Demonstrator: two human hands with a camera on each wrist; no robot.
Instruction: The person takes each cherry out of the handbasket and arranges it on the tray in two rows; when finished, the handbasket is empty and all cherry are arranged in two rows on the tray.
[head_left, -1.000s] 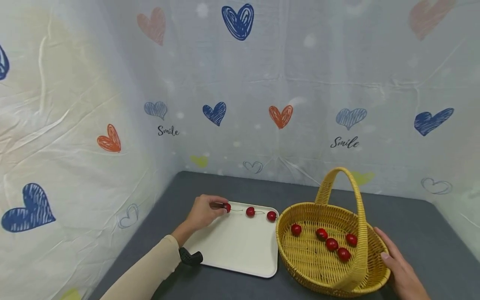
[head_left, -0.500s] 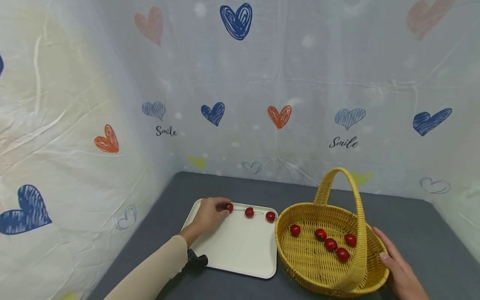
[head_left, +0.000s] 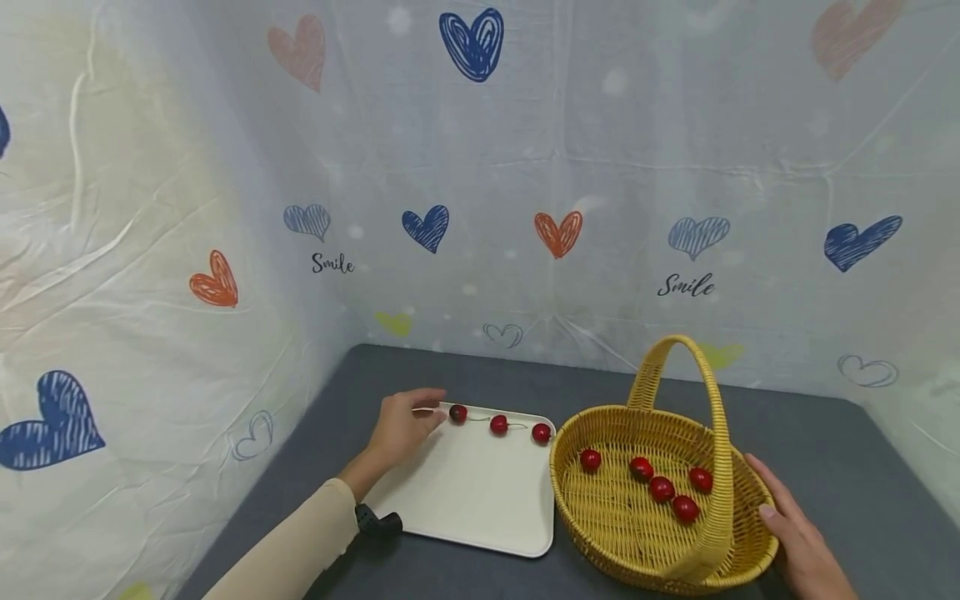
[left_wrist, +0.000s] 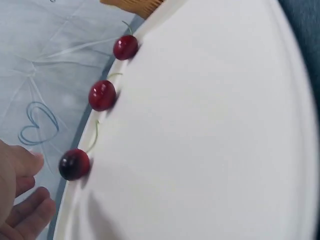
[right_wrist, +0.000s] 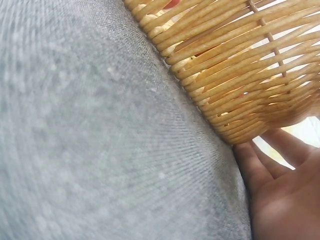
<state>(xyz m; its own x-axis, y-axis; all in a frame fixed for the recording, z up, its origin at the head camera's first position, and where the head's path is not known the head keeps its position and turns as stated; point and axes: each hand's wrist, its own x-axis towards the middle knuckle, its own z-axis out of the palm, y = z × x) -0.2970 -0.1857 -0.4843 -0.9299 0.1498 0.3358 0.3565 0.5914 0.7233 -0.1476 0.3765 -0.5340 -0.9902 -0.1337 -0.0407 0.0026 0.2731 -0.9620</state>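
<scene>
My left hand point(head_left: 401, 423) hovers over the back left corner of a white tray point(head_left: 480, 492). Its fingers are apart from the nearest cherry point(head_left: 458, 413) and hold nothing; a small gap shows in the left wrist view. That cherry, with a dark patch, is in a row along the tray's back edge with a middle cherry point(left_wrist: 102, 95) and a far cherry point(left_wrist: 125, 47). On the right, my right hand point(head_left: 806, 533) rests against the side of a yellow wicker basket point(head_left: 570, 500). Its fingers lie fairly straight along the outer wall, thumb at the rim.
Several red cherries point(head_left: 662, 489) lie inside the basket, under its tall arched handle point(head_left: 718, 417). Basket and tray stand side by side on a dark grey table point(head_left: 465, 371). A white curtain point(head_left: 480, 167) printed with hearts hangs behind and at the left.
My left hand shifts right slightly with the left cherry, then lets go of it and draws back to the left. The right hand and basket stay in place.
</scene>
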